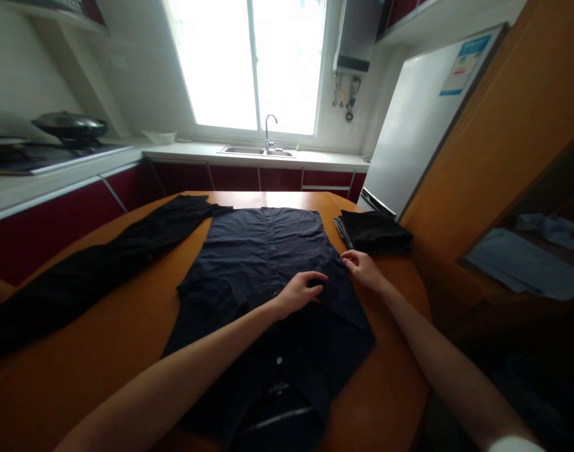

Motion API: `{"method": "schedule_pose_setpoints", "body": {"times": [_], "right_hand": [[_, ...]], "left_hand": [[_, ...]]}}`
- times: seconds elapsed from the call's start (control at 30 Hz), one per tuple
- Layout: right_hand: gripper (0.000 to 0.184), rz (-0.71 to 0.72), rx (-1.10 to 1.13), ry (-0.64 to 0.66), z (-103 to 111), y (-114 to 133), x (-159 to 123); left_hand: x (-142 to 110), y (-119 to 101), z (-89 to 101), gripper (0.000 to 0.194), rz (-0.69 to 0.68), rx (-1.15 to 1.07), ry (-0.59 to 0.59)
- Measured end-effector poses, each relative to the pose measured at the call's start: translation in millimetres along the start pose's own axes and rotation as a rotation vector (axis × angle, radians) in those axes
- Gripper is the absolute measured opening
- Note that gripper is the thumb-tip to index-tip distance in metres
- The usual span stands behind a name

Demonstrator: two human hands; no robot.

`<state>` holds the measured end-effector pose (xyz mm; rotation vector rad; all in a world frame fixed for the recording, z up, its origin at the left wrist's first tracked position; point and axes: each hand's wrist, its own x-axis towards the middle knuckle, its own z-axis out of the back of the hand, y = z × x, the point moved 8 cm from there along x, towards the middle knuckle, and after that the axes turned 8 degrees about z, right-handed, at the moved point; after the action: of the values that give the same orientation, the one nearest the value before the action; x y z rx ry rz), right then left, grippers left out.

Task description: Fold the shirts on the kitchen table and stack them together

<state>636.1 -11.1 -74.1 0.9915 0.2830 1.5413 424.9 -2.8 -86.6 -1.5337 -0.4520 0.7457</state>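
A dark navy button-up shirt [296, 245] lies spread on the wooden table [376, 402], its collar end nearest me and a white button showing low in the middle. Above the shirt's right half is my left hand [300, 292], its fingers curved and a gap between them and the thumb; nothing shows in it. At the shirt's right edge my right hand [361, 267] pinches the cloth between thumb and fingers. Just beyond that hand sits a folded stack of dark clothes [376, 231]. The sleeves of the shirt are hard to make out.
Long black trousers [108, 263] stretch along the table's left side. A counter with a sink [244, 150] and faucet [267, 129] runs under the window. On the left, a wok [70, 124] rests on the stove; a refrigerator [419, 119] stands at right.
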Motion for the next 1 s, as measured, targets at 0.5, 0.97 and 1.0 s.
{"method": "schedule_pose_setpoints", "body": {"times": [0.5,0.97,1.0], "right_hand": [[0.024,-0.052,-0.197,0.073,3.6,-21.7,0.3],[0.022,-0.046,-0.270,0.147,1.0,-20.8,-2.9],[0.023,-0.060,-0.293,0.145,0.1,-22.3,-2.5]], "left_hand": [[-27.3,-36.1,-3.0,0.048,-0.371,1.065,-0.333],[-65.8,-30.3,-158.4,0.010,-0.932,1.580,0.212],[-67.4,-28.5,-160.1,0.012,-0.962,1.588,0.219]]}}
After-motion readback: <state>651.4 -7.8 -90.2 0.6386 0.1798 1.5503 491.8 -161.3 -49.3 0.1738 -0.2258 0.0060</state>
